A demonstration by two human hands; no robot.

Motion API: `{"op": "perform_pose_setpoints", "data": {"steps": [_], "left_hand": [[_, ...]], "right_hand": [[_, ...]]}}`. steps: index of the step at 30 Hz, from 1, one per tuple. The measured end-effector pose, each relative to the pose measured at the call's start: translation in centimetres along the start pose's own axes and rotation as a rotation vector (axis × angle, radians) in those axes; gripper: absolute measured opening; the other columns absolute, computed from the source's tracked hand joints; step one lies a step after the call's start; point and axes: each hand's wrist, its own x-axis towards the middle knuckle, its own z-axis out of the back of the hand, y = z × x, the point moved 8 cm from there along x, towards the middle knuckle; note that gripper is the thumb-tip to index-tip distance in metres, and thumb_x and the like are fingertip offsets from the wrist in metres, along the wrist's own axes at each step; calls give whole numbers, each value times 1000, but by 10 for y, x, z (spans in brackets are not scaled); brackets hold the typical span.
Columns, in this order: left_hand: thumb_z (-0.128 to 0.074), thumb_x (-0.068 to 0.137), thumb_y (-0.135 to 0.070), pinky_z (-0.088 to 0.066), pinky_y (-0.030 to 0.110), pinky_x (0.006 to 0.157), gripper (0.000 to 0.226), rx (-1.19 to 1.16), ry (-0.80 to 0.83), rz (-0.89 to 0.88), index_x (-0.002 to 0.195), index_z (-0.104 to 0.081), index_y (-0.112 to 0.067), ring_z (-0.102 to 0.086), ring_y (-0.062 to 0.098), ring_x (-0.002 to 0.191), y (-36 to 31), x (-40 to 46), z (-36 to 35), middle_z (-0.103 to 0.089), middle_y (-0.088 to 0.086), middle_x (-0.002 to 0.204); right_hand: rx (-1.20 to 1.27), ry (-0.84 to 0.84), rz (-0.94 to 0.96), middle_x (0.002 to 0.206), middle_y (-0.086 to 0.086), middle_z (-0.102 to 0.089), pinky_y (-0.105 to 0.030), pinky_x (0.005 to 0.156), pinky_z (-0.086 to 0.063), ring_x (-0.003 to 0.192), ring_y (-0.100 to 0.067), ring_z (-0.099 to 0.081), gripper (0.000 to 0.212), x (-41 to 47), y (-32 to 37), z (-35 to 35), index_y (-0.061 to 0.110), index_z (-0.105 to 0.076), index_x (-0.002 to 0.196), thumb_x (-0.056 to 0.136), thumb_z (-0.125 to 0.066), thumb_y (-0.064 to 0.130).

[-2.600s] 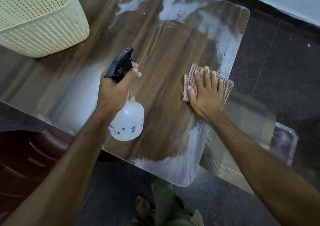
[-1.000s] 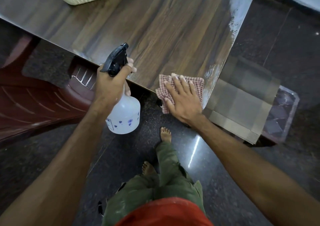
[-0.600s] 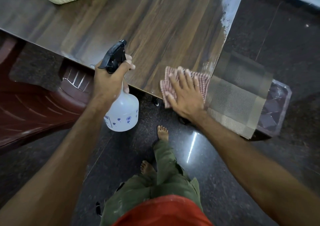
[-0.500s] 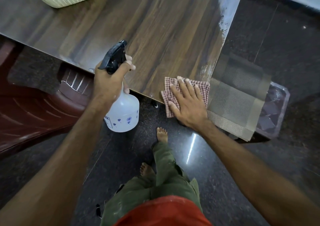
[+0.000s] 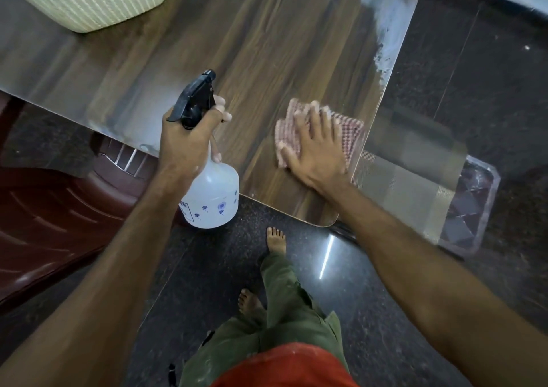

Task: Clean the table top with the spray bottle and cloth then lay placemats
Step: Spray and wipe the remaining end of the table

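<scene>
checked cloth [image 5: 350,133] lies under the flat, open right hand [image 5: 318,149], wiping the table [image 5: 267,45]; left hand [image 5: 186,146] grips the spray bottle [image 5: 212,197]; next, clear the smear beyond the fingertips

The one camera sat on my head, looking steeply down and forward, close over the table's [image 5: 267,45] near right corner, past my feet on the floor [image 5: 207,283].

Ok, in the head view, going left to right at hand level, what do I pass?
Maroon chair → left hand holding the spray bottle → right hand flat on the checked cloth → placemats beyond the table edge.
</scene>
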Motion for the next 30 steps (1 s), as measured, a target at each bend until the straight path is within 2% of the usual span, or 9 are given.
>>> {"op": "perform_pose_setpoints", "data": {"steps": [8,14,17,19,21,23,27,28,30], "left_hand": [[-57,98,-14,-43,27,45,8,4,-31,7,98,-62,-20,-44,13,31,-9,43,-4,-70,2,90],[-57,98,-12,-41,29,43,16,-16,-76,20,96,-63,-26,-49,20,37,-11,63,-1,-70,-6,85],[-58,98,-11,-41,27,42,14,-26,-128,47,93,-63,-23,-44,14,31,-13,66,7,-69,1,88],[-59,97,-11,-40,27,41,14,-40,-157,58,92,-63,-23,-43,13,30,-16,67,14,-69,3,89],[-60,95,-13,-40,28,41,10,-66,-182,58,93,-63,-22,-43,13,29,-21,66,21,-69,1,88],[-61,90,-20,-40,30,43,4,-92,-214,61,92,-64,-22,-43,13,29,-26,67,31,-70,-3,86],[-61,90,-20,-39,26,40,7,-104,-260,14,92,-64,-26,-43,15,29,-44,72,55,-71,-5,84],[-61,92,-16,-40,26,41,9,-102,-283,11,92,-64,-24,-43,14,29,-49,73,62,-71,-4,85],[-60,96,-10,-44,21,48,10,-95,-331,23,94,-64,-19,-43,13,30,-56,76,76,-71,-1,89]], "right_hand": [[39,-72,150,165,-8,-18,-49,122,-14,152,-28,-14,62,8,23,-5,23,-33,154,101,-26,55],[69,-31,218,162,-9,-26,-46,122,-14,151,-29,-20,58,47,33,3,16,-40,150,100,-26,42],[277,-3,200,162,-6,-27,-41,123,-4,152,-25,-17,57,58,31,15,12,-35,152,101,-29,36],[495,33,135,158,-7,-36,-39,124,-8,150,-23,-23,55,69,30,26,8,-37,151,101,-33,33],[746,60,39,143,-9,-54,-37,118,-26,137,-20,-44,46,84,28,42,5,-49,142,104,-40,28],[1008,95,-71,113,-2,-70,-31,101,-44,107,-13,-62,32,103,29,61,5,-62,128,104,-45,19],[1329,189,-176,79,15,-71,-9,75,-46,72,7,-65,28,136,55,95,4,-64,119,104,-42,8],[1344,206,-177,75,17,-70,-9,74,-46,70,7,-65,27,144,64,103,7,-65,118,104,-43,10],[1372,250,-176,72,13,-73,-24,83,-48,77,-7,-65,26,158,81,113,13,-72,102,103,-47,17]]}}
